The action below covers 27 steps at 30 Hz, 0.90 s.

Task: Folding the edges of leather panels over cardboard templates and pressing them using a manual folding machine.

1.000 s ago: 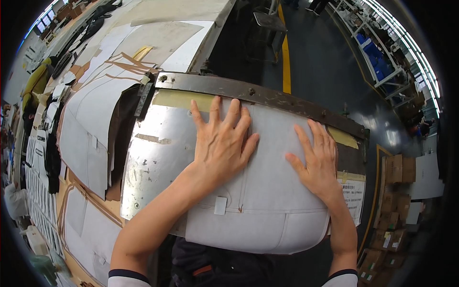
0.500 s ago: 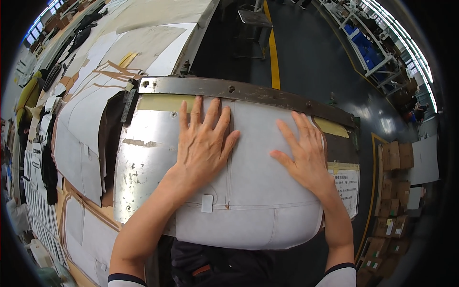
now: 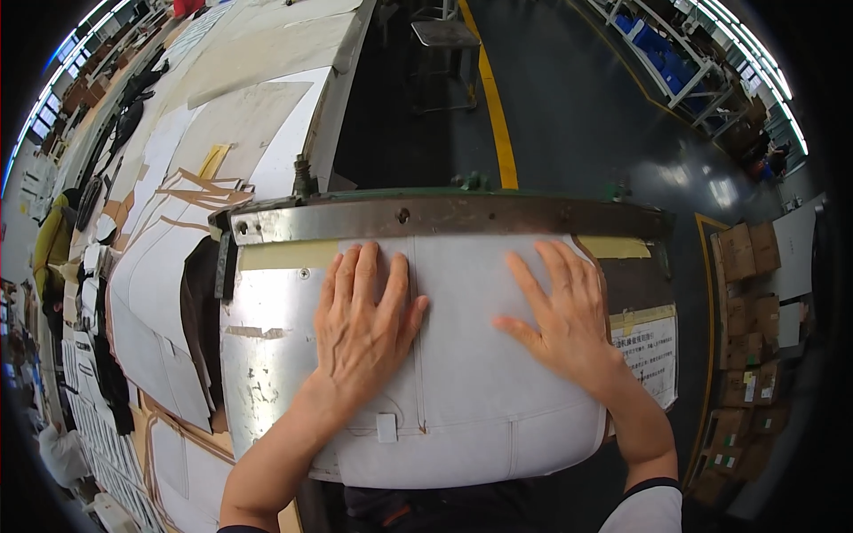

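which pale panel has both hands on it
The pale panel on the metal plate, under the left hand and right hand; the other panels lie untouched at left.

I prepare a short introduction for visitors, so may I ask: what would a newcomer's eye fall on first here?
Probably the pale stitched panel in the lower middle, with the left hand and right hand resting on it. Just beyond their fingers, a long metal bar runs crosswise. Farther up, a yellow floor line runs to the top edge.
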Available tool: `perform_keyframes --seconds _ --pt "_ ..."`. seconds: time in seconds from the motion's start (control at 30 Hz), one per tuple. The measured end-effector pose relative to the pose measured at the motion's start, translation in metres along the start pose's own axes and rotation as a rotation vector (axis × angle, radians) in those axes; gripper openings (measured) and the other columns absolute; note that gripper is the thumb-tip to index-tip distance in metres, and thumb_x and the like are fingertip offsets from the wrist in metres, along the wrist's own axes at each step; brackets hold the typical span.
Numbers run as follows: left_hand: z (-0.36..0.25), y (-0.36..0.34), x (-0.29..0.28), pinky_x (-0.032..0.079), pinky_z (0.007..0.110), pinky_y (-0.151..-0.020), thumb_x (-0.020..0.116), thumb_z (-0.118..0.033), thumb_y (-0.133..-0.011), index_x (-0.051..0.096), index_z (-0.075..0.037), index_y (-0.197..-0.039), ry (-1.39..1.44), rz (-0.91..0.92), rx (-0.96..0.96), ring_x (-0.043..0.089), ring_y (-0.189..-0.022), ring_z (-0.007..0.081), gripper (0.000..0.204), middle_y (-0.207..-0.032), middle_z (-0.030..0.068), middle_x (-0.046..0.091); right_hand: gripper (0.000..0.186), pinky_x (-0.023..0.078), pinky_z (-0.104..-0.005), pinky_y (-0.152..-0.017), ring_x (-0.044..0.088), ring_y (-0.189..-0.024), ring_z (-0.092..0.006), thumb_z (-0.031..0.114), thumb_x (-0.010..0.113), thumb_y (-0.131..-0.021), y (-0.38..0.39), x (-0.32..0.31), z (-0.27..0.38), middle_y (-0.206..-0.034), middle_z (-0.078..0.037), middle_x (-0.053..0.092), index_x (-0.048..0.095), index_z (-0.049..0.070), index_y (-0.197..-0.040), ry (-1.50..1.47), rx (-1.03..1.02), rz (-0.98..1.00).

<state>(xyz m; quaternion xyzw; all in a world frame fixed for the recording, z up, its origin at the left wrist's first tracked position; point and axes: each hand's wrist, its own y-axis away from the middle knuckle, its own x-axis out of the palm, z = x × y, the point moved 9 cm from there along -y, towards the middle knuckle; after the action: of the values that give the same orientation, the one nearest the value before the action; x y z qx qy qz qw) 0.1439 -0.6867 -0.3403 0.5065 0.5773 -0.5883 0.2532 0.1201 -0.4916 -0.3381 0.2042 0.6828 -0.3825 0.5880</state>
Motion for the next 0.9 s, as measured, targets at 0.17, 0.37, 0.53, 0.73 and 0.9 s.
perform_keyframes --seconds 0.17,0.37,0.53,0.73,0.9 --pt "0.001 0.001 0.001 0.038 0.056 -0.116 0.072 -0.027 -0.095 0.059 -0.002 -0.137 0.010 0.047 -0.023 0.051 -0.132 0.0420 0.051 -0.137 0.0249 0.054 0.068 0.038 -0.0570 -0.108 0.046 -0.131 -0.0424 0.056 0.063 -0.097 0.003 0.001 -0.001 -0.139 -0.024 0.047 0.058 0.007 -0.142 0.007 0.020 0.025" --pt "0.006 0.001 -0.001 0.040 0.055 -0.115 0.073 -0.027 -0.096 0.061 -0.002 -0.135 -0.018 -0.029 0.005 0.056 -0.128 0.0395 0.048 -0.133 0.0231 0.058 0.065 0.037 -0.0555 -0.110 0.046 -0.133 -0.0400 0.054 0.064 -0.097 0.001 0.004 0.000 -0.140 -0.021 0.048 0.059 0.008 -0.143 0.008 0.020 -0.002" --pt "0.005 0.004 -0.003 0.044 0.054 -0.112 0.076 -0.025 -0.092 0.062 -0.005 -0.134 0.015 -0.072 0.023 0.060 -0.124 0.0387 0.049 -0.129 0.0212 0.060 0.064 0.037 -0.0560 -0.110 0.045 -0.134 -0.0400 0.053 0.064 -0.098 0.000 0.002 -0.001 -0.141 -0.021 0.047 0.058 0.008 -0.143 0.006 0.031 -0.006" --pt "0.002 0.005 -0.010 0.046 0.054 -0.108 0.077 -0.023 -0.092 0.062 -0.003 -0.134 0.021 -0.110 0.041 0.057 -0.123 0.0389 0.049 -0.128 0.0209 0.058 0.063 0.036 -0.0561 -0.110 0.043 -0.134 -0.0400 0.052 0.063 -0.099 0.004 -0.001 0.000 -0.141 -0.022 0.047 0.058 0.007 -0.143 0.013 0.031 -0.009" --pt "0.005 0.006 -0.013 0.045 0.051 -0.105 0.074 -0.020 -0.093 0.060 -0.002 -0.128 0.067 -0.125 0.045 0.057 -0.121 0.0393 0.042 -0.125 0.0211 0.058 0.062 0.036 -0.0550 -0.109 0.042 -0.133 -0.0397 0.050 0.065 -0.099 0.003 -0.005 0.001 -0.138 -0.022 0.047 0.058 0.005 -0.141 -0.048 0.034 -0.013"
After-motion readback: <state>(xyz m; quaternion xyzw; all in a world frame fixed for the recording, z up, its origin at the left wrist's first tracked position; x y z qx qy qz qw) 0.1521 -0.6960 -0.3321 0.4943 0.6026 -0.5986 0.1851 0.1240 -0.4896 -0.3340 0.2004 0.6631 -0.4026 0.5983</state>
